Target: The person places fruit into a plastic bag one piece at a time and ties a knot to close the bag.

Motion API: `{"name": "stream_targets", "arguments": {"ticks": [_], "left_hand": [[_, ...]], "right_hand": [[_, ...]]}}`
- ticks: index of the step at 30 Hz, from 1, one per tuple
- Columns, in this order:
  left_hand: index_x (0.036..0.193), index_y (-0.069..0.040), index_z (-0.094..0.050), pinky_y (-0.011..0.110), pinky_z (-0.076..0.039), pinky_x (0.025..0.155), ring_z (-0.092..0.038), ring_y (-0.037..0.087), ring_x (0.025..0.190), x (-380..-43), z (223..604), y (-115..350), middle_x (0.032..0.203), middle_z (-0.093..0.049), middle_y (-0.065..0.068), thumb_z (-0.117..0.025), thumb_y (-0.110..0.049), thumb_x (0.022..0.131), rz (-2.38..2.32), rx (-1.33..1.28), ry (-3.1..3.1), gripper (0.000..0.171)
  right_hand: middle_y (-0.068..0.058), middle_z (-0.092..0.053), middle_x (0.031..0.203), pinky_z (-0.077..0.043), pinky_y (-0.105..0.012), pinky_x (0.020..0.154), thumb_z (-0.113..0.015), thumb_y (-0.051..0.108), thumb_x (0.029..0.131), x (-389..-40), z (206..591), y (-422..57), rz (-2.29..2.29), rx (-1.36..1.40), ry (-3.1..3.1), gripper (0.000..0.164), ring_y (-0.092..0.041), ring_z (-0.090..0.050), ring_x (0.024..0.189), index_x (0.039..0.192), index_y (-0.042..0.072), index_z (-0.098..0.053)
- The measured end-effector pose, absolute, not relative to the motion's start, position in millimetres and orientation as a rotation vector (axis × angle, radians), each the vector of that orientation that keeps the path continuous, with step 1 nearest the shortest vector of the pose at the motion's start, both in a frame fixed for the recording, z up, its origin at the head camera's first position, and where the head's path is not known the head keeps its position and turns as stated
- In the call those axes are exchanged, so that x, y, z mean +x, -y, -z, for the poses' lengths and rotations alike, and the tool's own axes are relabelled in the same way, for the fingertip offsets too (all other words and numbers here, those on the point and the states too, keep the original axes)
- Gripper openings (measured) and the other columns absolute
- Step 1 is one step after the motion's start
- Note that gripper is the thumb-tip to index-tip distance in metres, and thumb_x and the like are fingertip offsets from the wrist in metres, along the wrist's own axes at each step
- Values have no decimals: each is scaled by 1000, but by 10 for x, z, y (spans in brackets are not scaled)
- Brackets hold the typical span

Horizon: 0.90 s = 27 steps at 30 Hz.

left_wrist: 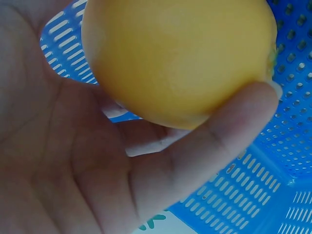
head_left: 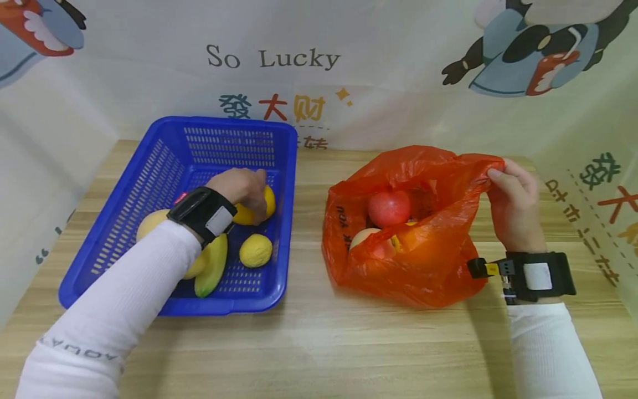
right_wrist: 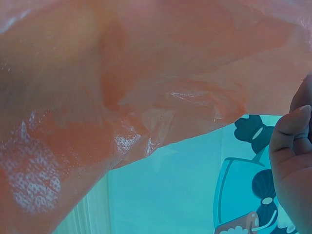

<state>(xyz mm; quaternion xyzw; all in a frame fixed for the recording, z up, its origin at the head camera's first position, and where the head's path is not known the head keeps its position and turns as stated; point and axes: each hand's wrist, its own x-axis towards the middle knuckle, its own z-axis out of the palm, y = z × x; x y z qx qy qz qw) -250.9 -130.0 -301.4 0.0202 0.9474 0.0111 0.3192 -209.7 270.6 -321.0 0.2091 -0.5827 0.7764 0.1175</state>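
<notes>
The yellow fruit [left_wrist: 180, 58] sits in the grip of the left hand [head_left: 244, 188], inside the blue basket [head_left: 287, 221] and close to its right wall. That grip is curled round the fruit, with one digit running along its side in the left wrist view; whether it is clear of the basket floor I can't make out. It looks nearly round there, so I can't pick out a long axis.

What counts, from where I stand, is the line sideways: the mouth of the red bag [head_left: 428, 271] lies off to the right of the fruit, past the basket wall and a strip of surface [head_left: 310, 233]. Any carry that way would, I'd judge, need to rise over that wall first. The left hand is plainly the nearer one; the right hand [head_left: 515, 199] is at the bag's far edge, pinching the plastic, with the bag between it and the basket. The mouth gapes upward, showing a red fruit [head_left: 390, 209] inside. A small lemon [head_left: 256, 250] lies in the basket, just nearer the person than the held fruit.
</notes>
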Motion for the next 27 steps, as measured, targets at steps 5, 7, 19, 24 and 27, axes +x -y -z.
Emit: {"name": "stream_targets", "arguments": {"ticks": [5, 7, 19, 24, 27], "left_hand": [[139, -6, -34, 48, -53, 86, -55, 33, 103, -2506, 3018, 1318, 121, -54, 19, -77, -21, 75, -40, 44, -2488, 78], [140, -6, -34, 48, -53, 86, -55, 34, 103, -2503, 3018, 1324, 121, -53, 19, -76, -22, 75, -52, 43, -2492, 79], [128, -4, -44, 37, -54, 68, -58, 32, 90, -2461, 3018, 1423, 108, -55, 18, -75, -28, 76, -221, 3, -2574, 65], [129, -5, -44, 42, -49, 73, -54, 34, 92, -2436, 2830, 1480, 106, -54, 18, -73, -37, 77, -260, 14, -2671, 68], [134, -4, -41, 49, -47, 81, -52, 36, 95, -2446, 2674, 1489, 109, -54, 18, -71, -43, 78, -277, 23, -2727, 74]], "right_hand": [[-4, -68, 79, -50, -25, 76, -48, 6, 96, -2089, 3211, -2694, -2230, 571, 1744, 24, -17, -58, 74, 87, -4, -68], [-4, -68, 79, -50, -25, 76, -48, 6, 96, -2088, 3209, -2692, -2220, 558, 1748, 24, -16, -57, 74, 87, -3, -69], [-6, -68, 80, -51, -25, 76, -47, 5, 96, -2094, 3212, -2713, -2256, 596, 1728, 24, -17, -58, 74, 89, -7, -67], [-6, -68, 79, -50, -25, 76, -48, 5, 96, -2097, 3208, -2711, -2256, 591, 1709, 24, -17, -58, 73, 88, -7, -67], [-6, -68, 79, -50, -25, 76, -47, 4, 96, -2101, 3196, -2716, -2264, 604, 1694, 24, -17, -58, 74, 87, -7, -67]]}}
